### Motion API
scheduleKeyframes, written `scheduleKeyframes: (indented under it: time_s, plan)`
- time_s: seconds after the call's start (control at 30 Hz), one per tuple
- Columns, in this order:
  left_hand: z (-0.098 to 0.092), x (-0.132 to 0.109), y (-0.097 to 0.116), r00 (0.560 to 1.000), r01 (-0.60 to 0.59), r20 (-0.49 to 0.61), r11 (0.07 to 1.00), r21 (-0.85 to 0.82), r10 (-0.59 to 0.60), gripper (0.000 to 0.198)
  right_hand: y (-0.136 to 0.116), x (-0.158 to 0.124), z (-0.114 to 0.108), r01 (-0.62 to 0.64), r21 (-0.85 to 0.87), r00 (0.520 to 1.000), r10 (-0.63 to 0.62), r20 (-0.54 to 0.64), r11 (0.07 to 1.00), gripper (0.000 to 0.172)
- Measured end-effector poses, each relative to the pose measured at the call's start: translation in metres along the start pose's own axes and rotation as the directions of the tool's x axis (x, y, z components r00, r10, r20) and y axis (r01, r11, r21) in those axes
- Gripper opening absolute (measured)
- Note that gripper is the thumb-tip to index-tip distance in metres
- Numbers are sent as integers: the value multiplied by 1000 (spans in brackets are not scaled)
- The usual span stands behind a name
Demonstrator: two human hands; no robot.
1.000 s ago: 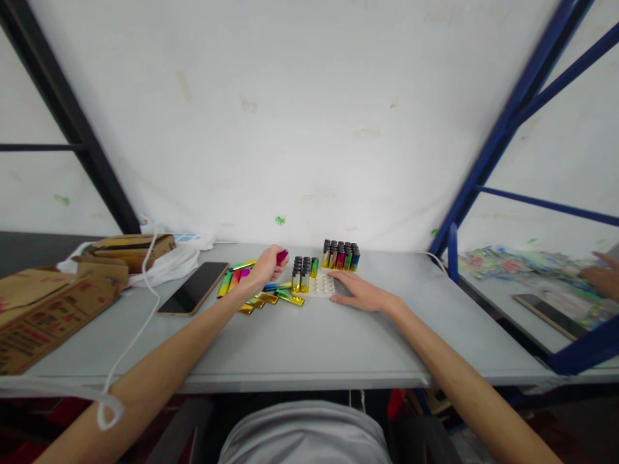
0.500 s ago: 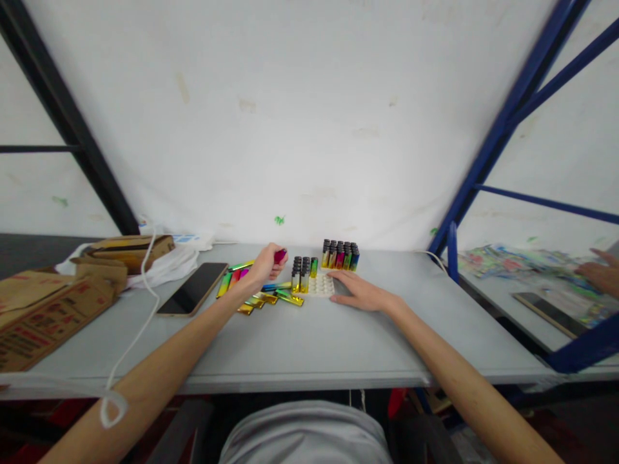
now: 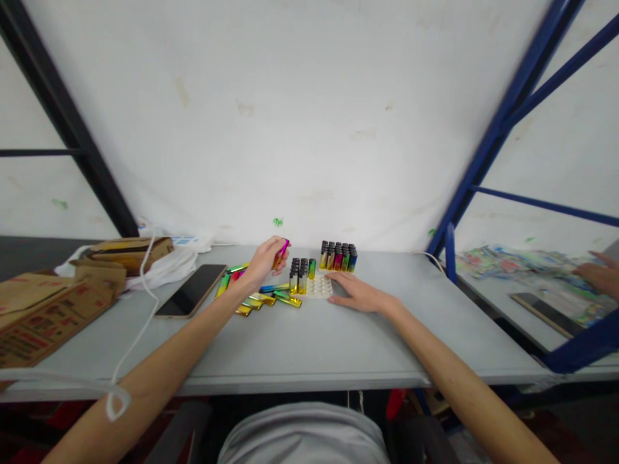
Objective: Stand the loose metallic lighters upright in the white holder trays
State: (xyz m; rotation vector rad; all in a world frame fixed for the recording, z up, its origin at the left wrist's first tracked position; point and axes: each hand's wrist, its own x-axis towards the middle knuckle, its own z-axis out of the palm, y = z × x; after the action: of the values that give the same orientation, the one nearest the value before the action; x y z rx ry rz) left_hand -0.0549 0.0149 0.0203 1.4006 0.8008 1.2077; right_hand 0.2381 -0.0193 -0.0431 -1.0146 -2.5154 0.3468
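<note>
My left hand (image 3: pixel 269 258) is closed on a shiny magenta-and-gold lighter (image 3: pixel 282 253), held tilted above the table. Below and beside that hand lies a loose pile of shiny lighters (image 3: pixel 256 301) in gold, green, blue and pink. A white tray (image 3: pixel 320 286) with rows of round pockets sits to the right. Black-topped lighters (image 3: pixel 298 277) stand upright in its left part, and one green-and-gold lighter (image 3: pixel 312 268) stands just right of them. My right hand (image 3: pixel 356 293) rests with fingers stretched at the tray's right edge. Behind it, a block of black-topped lighters (image 3: pixel 338 256) stands upright.
A dark phone (image 3: pixel 192 291) lies left of the pile. Cardboard boxes (image 3: pixel 58 306), white plastic and a white cable (image 3: pixel 145 277) occupy the far left. A blue frame post (image 3: pixel 449 241) rises at right; beyond it are another person's hand (image 3: pixel 601 274), a phone and colourful packets.
My left hand has turned and raised the lighter, so more of its length shows above the fingers. My right hand stays at the tray. The view has shifted slightly.
</note>
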Motion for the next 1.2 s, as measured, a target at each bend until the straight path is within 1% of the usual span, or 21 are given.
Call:
scheduleKeyframes:
  time_s: [0.1, 0.2, 0.3, 0.37, 0.47, 0.53, 0.63, 0.67, 0.73, 0.83, 0.9, 0.97, 1.03, 1.1, 1.2]
  plan:
    - [13, -1, 11, 993, -116, 46, 990, 78, 113, 41, 1, 1, 0, 13, 9, 1000, -13, -3, 1000, 62]
    - [30, 3, 20, 968, -239, 113, 957, 164, 223, 42, 1, 1, 0, 7, 6, 1000, -7, -1, 1000, 62]
    - [43, 14, 24, 933, -329, 244, 899, 289, 263, 41, 1, 1, 0, 3, -6, 1000, -3, -2, 1000, 59]
    - [44, 22, 21, 901, -394, 347, 822, 411, 258, 36, 0, 1, 0, 3, -9, 1000, -3, 2, 1000, 58]
    - [37, 32, 16, 876, -435, 448, 693, 576, 178, 28, 0, 1, 0, 13, -7, 1000, -13, 6, 1000, 57]
    - [30, 37, 13, 874, -448, 468, 589, 673, 129, 22, 0, 2, 1, 23, -7, 1000, -23, 3, 1000, 56]
    - [25, 40, 13, 865, -494, 480, 410, 767, 145, 15, 0, 2, 0, 31, -10, 1000, -31, -1, 999, 55]
    - [26, 40, 14, 860, -506, 488, 366, 781, 147, 14, -1, 2, 0, 30, -9, 1000, -30, -1, 1000, 55]
    - [30, 40, 15, 855, -517, 502, 310, 798, 131, 12, -2, 3, -1, 25, -6, 1000, -25, 2, 1000, 56]
    - [40, 39, 16, 864, -499, 494, 289, 817, 97, 10, -2, 3, -1, 22, -5, 1000, -22, 7, 1000, 57]
    - [45, 38, 15, 871, -480, 487, 320, 817, 64, 10, -2, 3, -1, 27, -1, 1000, -27, 5, 1000, 56]
    - [49, 38, 13, 881, -448, 473, 375, 811, 29, 11, -1, 3, 0, 31, 6, 1000, -31, 0, 1000, 56]
    - [49, 38, 11, 899, -397, 437, 429, 811, 6, 12, 0, 3, 0, 32, 10, 999, -32, -3, 999, 56]
    - [48, 38, 9, 916, -351, 402, 458, 817, -14, 14, 0, 3, 0, 36, 10, 999, -36, 1, 999, 55]
    - [42, 36, 5, 921, -347, 391, 441, 828, -9, 14, 0, 3, 0, 40, 3, 999, -40, 10, 999, 55]
